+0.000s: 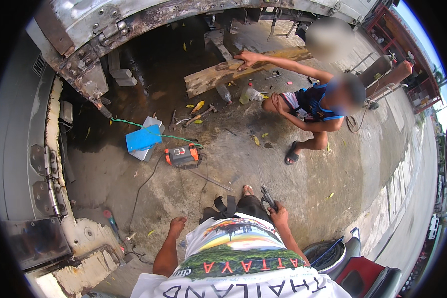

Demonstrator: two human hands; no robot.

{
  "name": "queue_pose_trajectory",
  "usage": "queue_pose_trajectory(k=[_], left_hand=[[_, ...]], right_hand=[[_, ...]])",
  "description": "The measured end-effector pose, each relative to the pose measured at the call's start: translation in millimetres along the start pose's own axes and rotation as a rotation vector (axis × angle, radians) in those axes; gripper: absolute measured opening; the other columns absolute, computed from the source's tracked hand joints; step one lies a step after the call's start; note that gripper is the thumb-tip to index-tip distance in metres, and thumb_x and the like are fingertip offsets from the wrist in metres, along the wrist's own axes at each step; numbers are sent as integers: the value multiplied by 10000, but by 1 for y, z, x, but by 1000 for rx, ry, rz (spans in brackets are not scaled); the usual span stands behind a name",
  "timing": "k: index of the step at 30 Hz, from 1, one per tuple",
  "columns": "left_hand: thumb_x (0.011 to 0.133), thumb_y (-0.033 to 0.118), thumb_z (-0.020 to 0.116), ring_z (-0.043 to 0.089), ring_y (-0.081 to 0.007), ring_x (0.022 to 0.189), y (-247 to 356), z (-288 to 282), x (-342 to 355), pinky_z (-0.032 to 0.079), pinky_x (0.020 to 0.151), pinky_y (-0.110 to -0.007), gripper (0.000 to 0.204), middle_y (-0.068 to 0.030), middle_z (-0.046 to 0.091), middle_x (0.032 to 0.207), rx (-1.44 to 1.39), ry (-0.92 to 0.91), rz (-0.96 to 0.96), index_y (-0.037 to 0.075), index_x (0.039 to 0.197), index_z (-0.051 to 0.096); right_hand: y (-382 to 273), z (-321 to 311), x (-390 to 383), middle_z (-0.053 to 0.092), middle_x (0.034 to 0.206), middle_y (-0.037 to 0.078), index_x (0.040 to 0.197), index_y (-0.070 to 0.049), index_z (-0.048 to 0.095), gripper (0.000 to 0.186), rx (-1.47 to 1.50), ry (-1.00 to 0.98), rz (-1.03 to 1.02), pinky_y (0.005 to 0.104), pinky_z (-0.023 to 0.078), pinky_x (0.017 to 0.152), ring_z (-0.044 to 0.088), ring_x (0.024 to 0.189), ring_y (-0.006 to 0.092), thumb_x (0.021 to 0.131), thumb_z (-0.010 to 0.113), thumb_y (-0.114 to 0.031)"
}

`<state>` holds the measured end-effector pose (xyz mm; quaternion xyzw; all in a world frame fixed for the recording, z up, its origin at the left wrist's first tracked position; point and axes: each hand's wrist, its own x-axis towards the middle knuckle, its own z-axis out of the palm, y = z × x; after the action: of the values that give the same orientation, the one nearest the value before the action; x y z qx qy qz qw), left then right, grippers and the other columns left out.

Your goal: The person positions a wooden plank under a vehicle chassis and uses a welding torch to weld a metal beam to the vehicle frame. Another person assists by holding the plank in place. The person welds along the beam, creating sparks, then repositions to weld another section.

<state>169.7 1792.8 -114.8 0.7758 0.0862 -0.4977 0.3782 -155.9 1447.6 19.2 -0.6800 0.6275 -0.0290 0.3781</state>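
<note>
Clamp-like tool (268, 196), dark grey and metallic, at the lower centre of the frame, gripped by its lower end in the wearer's right hand (279, 214). Its long axis runs up the frame and leans slightly left, so the working end points away from the wearer. Just beyond that end is a thin, pale line, perhaps a rod (260, 175); it is too fine to tell whether the tool grips it. The left hand (177, 226) hangs to the left, well apart from the tool, which lies up and to the right of it. Its fingers look loosely bent and no object shows in it; how far they are closed, I cannot tell.

On the concrete floor, left of centre, sits an orange-and-black machine (184, 156), up and to the left of the tool, with a green cable (149, 127) reaching it from the upper left. Beside it is a blue panel (143, 138) on a grey box. Hammers (200, 115) lie above the machine. In the upper right, a crouching co-worker (328, 102) rests one hand on a long wooden plank (208, 79), which slants upward to the right.
</note>
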Motion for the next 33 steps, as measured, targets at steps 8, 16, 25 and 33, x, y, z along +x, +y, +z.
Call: queue_pose_trajectory(k=[8,16,25,33], left_hand=[[951,320,736,626,-203,826,-38,-1,5,518,743,-355,413,-93,697,976,-10,-98,16,-17,1188,701],[948,311,728,632,-195,808,-29,-14,12,512,702,-342,427,-97,703,994,42,-126,62,-11,1225,685],[937,355,739,666,-232,904,-6,-20,12,522,777,-355,532,-136,713,1129,14,-83,41,-18,1306,651],[940,361,740,664,-231,910,-26,-18,6,520,776,-352,522,-116,719,1120,25,-96,-10,-15,1294,661]], right_hand=[[-8,-1,-8,702,1167,284,1318,-31,662,462,-80,-42,-177,471,553,912,698,1088,422,906,744,-223],[-3,1,-18,697,1174,273,1321,-18,652,459,6,-62,-232,456,553,912,697,1074,423,904,750,-184],[-15,-5,-30,692,1151,256,1345,-17,641,488,-47,-89,-318,449,542,886,687,1016,427,904,753,-192],[-38,-18,-38,689,1114,254,1342,-35,646,459,-69,-87,-352,457,529,893,679,1017,433,908,726,-159]])
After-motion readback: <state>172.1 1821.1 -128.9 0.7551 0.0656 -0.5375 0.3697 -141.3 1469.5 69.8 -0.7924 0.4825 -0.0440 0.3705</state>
